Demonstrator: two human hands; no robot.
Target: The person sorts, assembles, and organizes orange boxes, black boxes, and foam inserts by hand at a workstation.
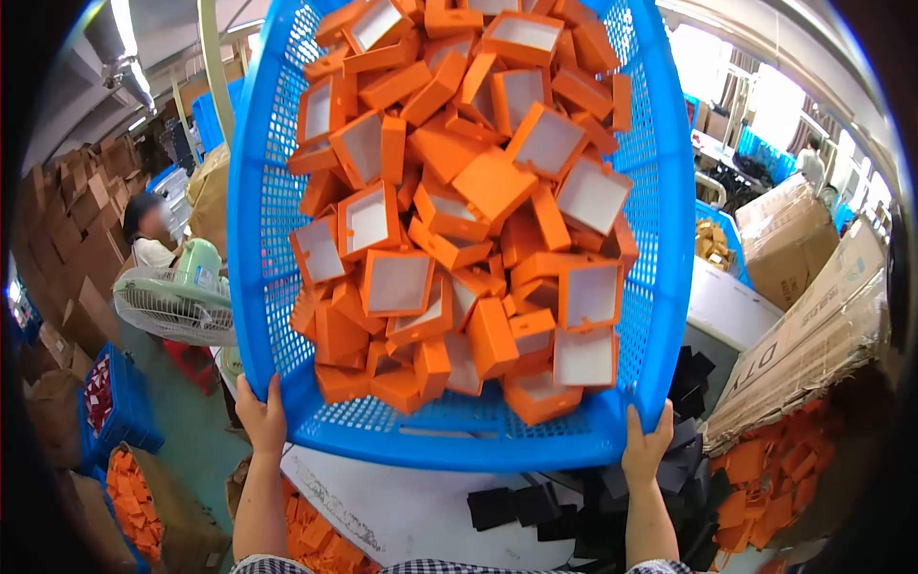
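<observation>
A large blue plastic basket (459, 452) with perforated sides fills the middle of the head view, its near rim toward me. Many small orange boxes (495, 184) with white insides lie heaped in it at all angles. My left hand (261, 416) grips the near left corner of the rim, thumb on top. At the near right corner, my right hand (648, 445) holds the rim the same way. The undersides of both hands' grips are hidden behind the basket edge.
Below the basket is a white tabletop (402, 517) with black box pieces (516, 507). Cartons of orange pieces (134, 502) stand at lower left, more (770, 478) at right beside a big cardboard box (813, 335). A fan (182, 292) and a seated person (151, 234) are at left.
</observation>
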